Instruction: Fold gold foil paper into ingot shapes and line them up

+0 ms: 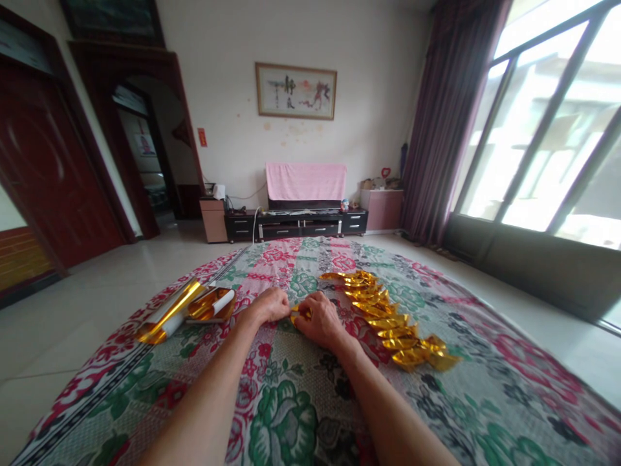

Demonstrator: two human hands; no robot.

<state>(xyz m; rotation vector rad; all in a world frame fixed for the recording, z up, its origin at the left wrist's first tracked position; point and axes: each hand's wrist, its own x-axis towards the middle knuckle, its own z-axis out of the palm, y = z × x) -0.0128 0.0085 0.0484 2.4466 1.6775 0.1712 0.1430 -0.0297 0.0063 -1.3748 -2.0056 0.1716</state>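
Over the middle of the flowered cloth (286, 414), my two hands work close together on a small piece of gold foil paper (294, 315). My right hand (321, 319) curls over it with bent fingers, hiding most of the piece. Closed, my left hand (272, 304) has its fingertips at the left end of the foil. To the right lies a row of folded gold foil pieces (381, 304), overlapping one another. On the left are a rolled gold foil sheet (172, 310) and a shallow box (228, 310) with more curled gold and white foil sheets.
The cloth covers a rounded table. Beyond it, against the wall, stands a low black cabinet (301, 226) with a pink towel (305, 181) draped over something on top. Doorways are at the left; a purple curtain (441, 123) and large windows are at the right.
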